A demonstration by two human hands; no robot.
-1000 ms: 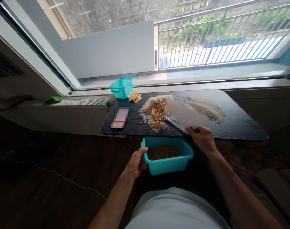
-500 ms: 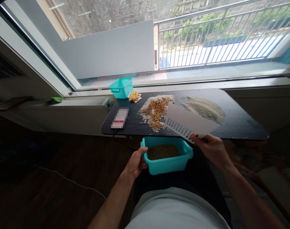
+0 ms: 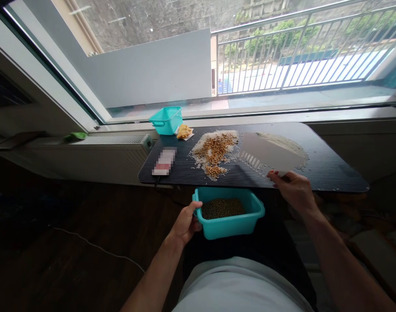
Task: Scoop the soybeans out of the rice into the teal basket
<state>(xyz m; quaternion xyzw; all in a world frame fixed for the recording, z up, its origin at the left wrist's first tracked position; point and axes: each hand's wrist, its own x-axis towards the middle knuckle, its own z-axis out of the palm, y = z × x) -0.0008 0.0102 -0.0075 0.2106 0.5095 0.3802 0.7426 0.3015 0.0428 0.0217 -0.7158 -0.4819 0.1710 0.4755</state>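
Observation:
My left hand grips the left rim of a teal tub held below the front edge of the black table; the tub holds dark green beans. My right hand pinches the near corner of a flat grey slotted scraper card, which lies low over the table between two piles. A pile of yellow beans mixed with rice lies to the card's left. White rice lies behind it to the right.
A second teal tub stands at the table's back left, next to yellow chips on paper. A blurred red-and-white packet lies on the left end. A radiator runs left. A window and railing are behind.
My right hand lifted the card off the bean pile, carried it right, and lowered it flatter over the rice side. The left hand and tub stayed still.

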